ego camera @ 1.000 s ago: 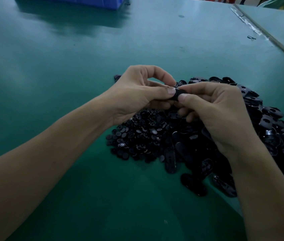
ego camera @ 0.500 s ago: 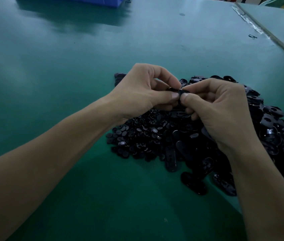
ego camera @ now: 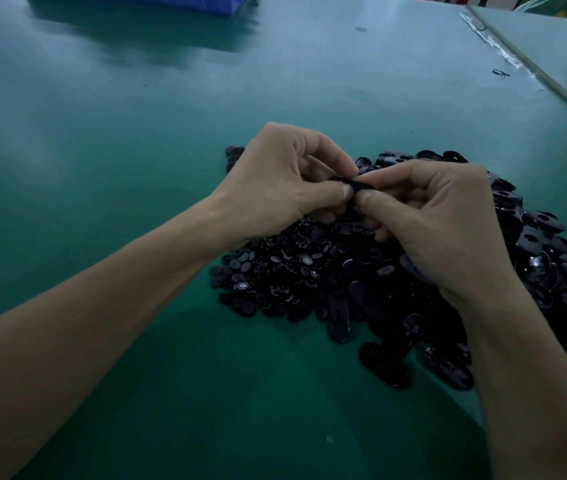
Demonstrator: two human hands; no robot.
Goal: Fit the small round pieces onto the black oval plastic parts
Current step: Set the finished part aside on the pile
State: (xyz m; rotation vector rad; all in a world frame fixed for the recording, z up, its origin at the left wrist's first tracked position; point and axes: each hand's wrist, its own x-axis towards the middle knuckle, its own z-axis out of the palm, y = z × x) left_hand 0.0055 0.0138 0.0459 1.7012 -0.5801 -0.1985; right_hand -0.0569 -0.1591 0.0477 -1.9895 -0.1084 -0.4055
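My left hand and my right hand meet above the heaps, thumb tips almost touching. Between them they pinch one black oval plastic part, mostly hidden by the fingers; whether a round piece sits on it I cannot tell. Below the left hand lies a heap of small round pieces, black with pale centres. A larger pile of black oval parts spreads under and to the right of the right hand.
The green table carries a blue bin at the far edge. A metal seam strip runs diagonally at the far right, with a small clip beside it. Loose oval parts lie near the front of the pile.
Both hands have stayed together on the same oval part, with only small shifts of the fingers and thumbs around it. The heaps have not moved.
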